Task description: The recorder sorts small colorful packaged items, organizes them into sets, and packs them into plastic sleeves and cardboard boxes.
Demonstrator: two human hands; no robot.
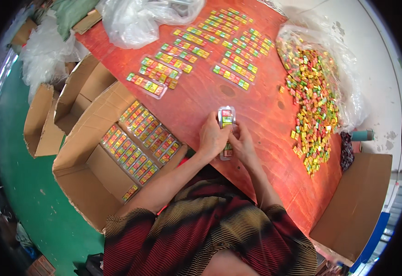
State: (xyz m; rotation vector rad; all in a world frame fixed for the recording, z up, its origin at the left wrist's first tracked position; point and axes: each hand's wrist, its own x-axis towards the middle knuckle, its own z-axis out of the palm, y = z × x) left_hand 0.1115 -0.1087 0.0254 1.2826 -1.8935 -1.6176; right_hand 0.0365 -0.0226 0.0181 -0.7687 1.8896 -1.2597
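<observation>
Between my hands, near the front edge of the red table (196, 108), is a long clear plastic blister pack (227, 112) with small colourful blocks in its compartments. My left hand (213, 135) is closed on the pack's left side. From the right, my right hand (244, 143) bends its fingers against the pack's middle; they hide several compartments. Red, green and yellow blocks show at the far end, and more at the near end below my fingers. Further up the table lie rows of similar filled packs (235, 69).
A pile of loose coloured blocks (313, 106) spills from a clear bag (348, 78) at the right. An open cardboard box (90, 184) at the left holds stacked filled packs (129, 147). Another carton (357, 202) stands at the right edge. Plastic sheeting (139, 23) lies at the back.
</observation>
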